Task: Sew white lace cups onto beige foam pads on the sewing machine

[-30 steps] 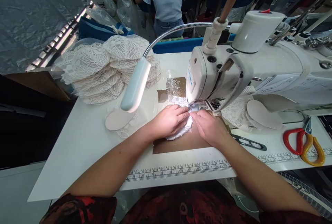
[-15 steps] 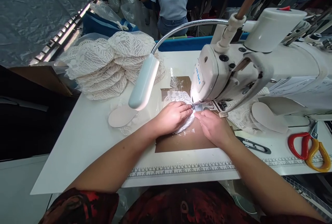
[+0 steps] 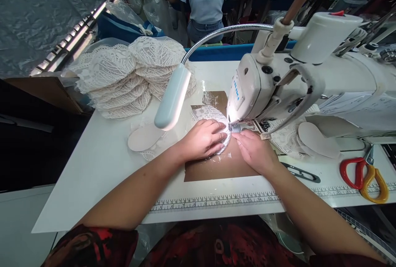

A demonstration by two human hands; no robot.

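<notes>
Blue letters on the face of the white sewing machine read JUKI, running down its slanted front. Papers on its arm carry writing too small to make out, and a ruler strip along the table's near edge shows numbers climbing rightward.

The white lace piece lies over a brown sheet, its right edge just under the machine's head. Its long axis seems to slant from far left to near right, rounded edge facing right, though the left hand covers much of it. That hand presses flat, fingers slightly parted. The right hand's fingers sit close together at the lace's edge; I can't tell whether they pinch it.
</notes>
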